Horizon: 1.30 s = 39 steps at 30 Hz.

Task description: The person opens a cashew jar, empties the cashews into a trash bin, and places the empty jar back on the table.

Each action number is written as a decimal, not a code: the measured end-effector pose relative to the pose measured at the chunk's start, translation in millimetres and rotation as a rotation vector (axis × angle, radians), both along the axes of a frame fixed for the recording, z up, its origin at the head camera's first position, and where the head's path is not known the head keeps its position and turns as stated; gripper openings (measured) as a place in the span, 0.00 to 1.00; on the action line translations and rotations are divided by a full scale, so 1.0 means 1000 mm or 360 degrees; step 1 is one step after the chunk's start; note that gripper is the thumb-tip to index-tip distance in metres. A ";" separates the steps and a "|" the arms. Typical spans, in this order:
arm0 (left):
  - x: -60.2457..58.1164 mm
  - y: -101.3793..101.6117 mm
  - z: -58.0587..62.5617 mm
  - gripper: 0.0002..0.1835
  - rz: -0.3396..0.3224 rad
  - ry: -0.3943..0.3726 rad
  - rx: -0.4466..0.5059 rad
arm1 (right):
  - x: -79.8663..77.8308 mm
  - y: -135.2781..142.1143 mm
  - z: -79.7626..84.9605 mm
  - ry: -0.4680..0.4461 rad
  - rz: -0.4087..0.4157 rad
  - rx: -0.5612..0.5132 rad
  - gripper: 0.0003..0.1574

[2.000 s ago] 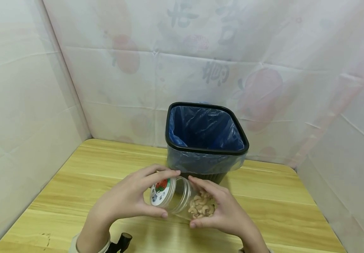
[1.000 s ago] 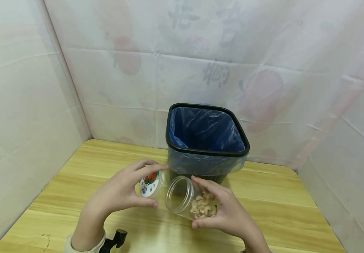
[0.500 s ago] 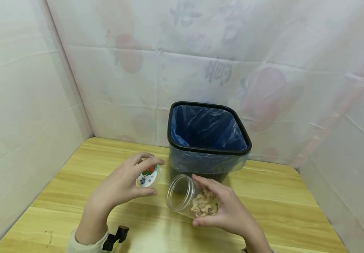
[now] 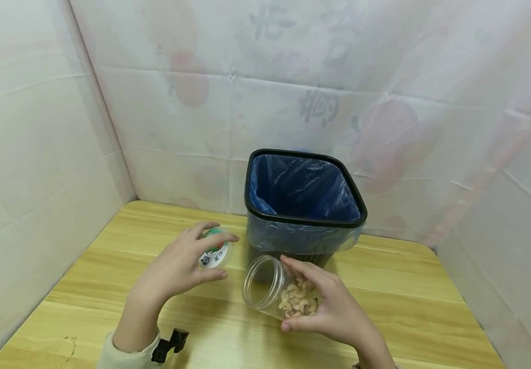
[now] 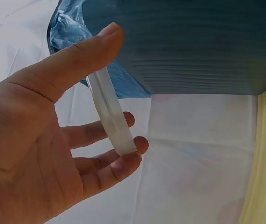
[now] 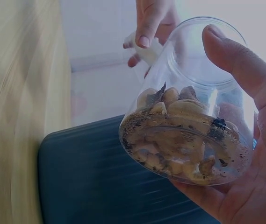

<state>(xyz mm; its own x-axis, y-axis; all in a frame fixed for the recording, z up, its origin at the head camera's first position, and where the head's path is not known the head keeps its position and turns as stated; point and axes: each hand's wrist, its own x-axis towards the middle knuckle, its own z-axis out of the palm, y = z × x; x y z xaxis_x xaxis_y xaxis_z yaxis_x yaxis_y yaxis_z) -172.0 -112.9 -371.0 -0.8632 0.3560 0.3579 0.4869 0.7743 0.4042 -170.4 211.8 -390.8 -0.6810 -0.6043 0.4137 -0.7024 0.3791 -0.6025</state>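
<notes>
My left hand (image 4: 178, 264) holds a round clear lid (image 4: 215, 251) by its edge, between thumb and fingers; its top carries a white label with a red and green picture. In the left wrist view the lid (image 5: 109, 112) shows edge-on. My right hand (image 4: 323, 302) grips a clear plastic jar (image 4: 265, 287) around its body, tilted with the uncovered mouth toward the left. Cashews (image 4: 299, 298) lie in the bottom part of the jar. The right wrist view shows dark bits and crumbs among the cashews (image 6: 179, 140) at the jar's base.
Behind the jar stands a black bin (image 4: 304, 221) with a blue plastic bag (image 4: 302, 187) lining it and folded over its rim. The bin stands on a wooden table (image 4: 408, 287) that is closed in by pale printed cloth (image 4: 178, 128) at the back and sides.
The left hand has drawn the lid off the jar's mouth, then moved it left and away toward the back. The right hand has kept the jar in nearly the same place.
</notes>
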 end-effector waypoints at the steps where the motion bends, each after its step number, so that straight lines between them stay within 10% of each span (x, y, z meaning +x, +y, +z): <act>1: -0.001 0.000 -0.001 0.34 0.0013 -0.0006 -0.0009 | 0.000 0.000 0.000 0.0005 -0.0002 -0.0001 0.61; 39: -0.031 -0.019 -0.044 0.33 0.0181 -0.0510 -0.0060 | 0.000 0.001 0.001 0.0014 -0.0017 0.0018 0.61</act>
<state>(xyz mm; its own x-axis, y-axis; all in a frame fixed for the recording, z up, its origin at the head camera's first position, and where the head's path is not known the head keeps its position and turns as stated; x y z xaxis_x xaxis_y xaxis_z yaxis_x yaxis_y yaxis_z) -203.0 -131.9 -415.5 -0.9647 0.2585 0.0504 0.2491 0.8337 0.4928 -170.3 213.0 -389.7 -0.6838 -0.6015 0.4131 -0.7035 0.3933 -0.5920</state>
